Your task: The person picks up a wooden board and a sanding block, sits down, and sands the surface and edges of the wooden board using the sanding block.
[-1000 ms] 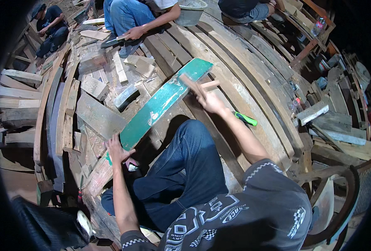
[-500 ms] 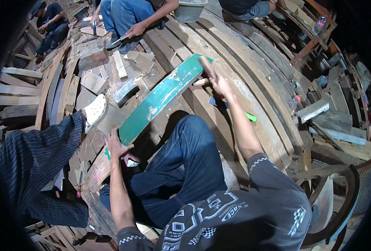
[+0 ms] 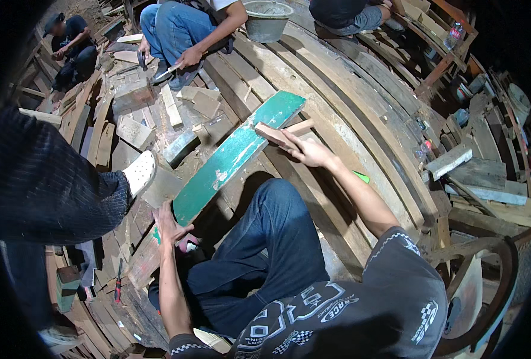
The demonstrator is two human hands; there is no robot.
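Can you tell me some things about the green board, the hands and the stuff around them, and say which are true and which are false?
1. The left hand is at the near end of the green board. True.
2. The right hand is empty. False: the right hand holds a wood piece.
3. The bucket is bright red. False: the bucket is grey.
4. The person's jeans are blue. True.
5. The white shoe is right of the green board. False: the white shoe is to its left.
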